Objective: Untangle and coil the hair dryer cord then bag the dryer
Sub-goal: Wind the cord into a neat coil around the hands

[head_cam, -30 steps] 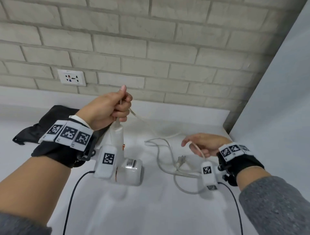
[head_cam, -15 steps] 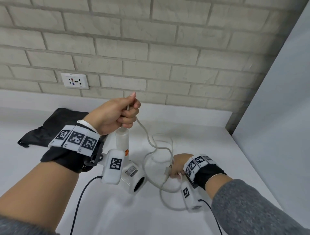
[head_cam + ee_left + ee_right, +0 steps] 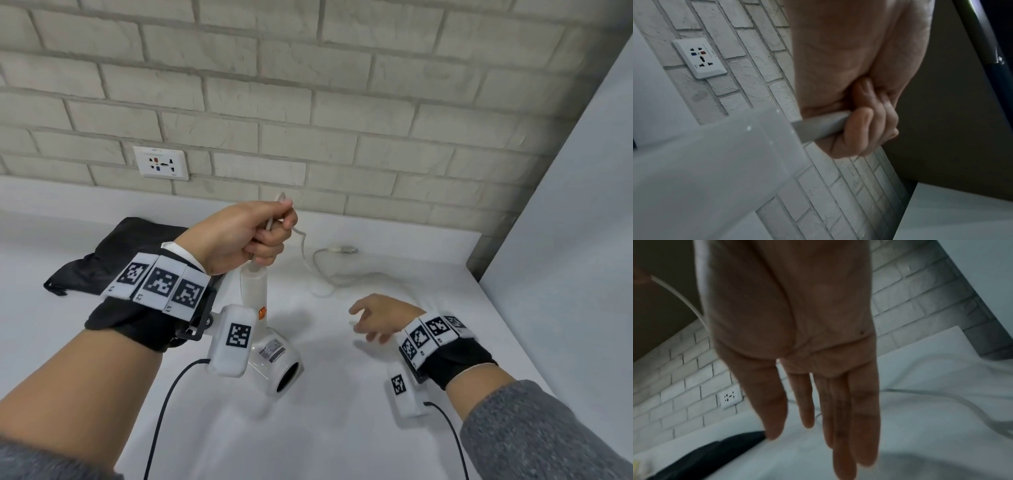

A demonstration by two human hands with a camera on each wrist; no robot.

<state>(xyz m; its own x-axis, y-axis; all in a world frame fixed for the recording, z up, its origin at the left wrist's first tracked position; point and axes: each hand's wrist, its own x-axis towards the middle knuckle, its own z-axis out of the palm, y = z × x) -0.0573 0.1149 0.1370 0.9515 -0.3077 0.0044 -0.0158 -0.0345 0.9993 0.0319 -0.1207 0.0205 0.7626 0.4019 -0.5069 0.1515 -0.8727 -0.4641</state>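
Observation:
A white hair dryer (image 3: 274, 356) hangs nozzle-down above the white counter (image 3: 342, 428). My left hand (image 3: 253, 233) grips its grey cord (image 3: 818, 128) just above the handle (image 3: 253, 284), a loop sticking out over the fist. From the fist the cord (image 3: 320, 274) drops to the counter and runs right, with its plug (image 3: 342, 249) lying near the wall. My right hand (image 3: 376, 317) hovers over the counter right of the dryer, fingers (image 3: 838, 410) straight and holding nothing. The black bag (image 3: 113, 253) lies at the back left.
A brick wall with a white socket (image 3: 161, 162) stands behind the counter. A grey panel (image 3: 565, 240) bounds the counter's right side. Black cables (image 3: 161, 411) trail from both wrist cameras toward me.
My right hand let go of the cord, opened and drew back to the right. The cord now lies spread out, its plug near the wall. The left hand keeps its grip on the dryer.

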